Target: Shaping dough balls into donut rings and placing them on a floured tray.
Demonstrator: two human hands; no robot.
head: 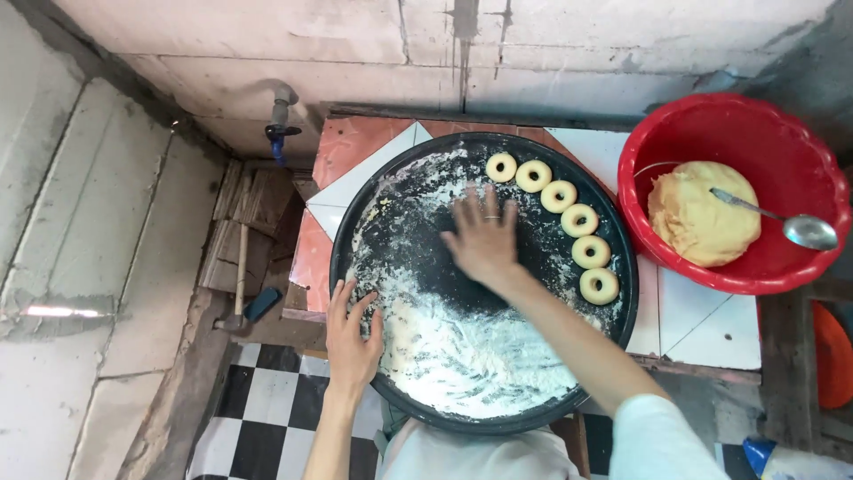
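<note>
Step in hand looks like flouring the tray [351, 233]: right hand [484, 238] lies flat on its middle, fingers spread, palm down, holding nothing. Left hand [351, 331] is open too, fingers draped over the tray's near-left rim, seemingly steadying it. Flour [462, 342] sits mostly in the tray's near half. Six dough rings [562, 227] curve along the tray's far-right edge, apart from the right hand. Next move calls for sweeping without hitting the rings. Right of the tray: red bowl [782, 151] with dough lump [700, 213] and spoon [786, 224]. Tap [280, 120] beyond the tray's far-left.
</note>
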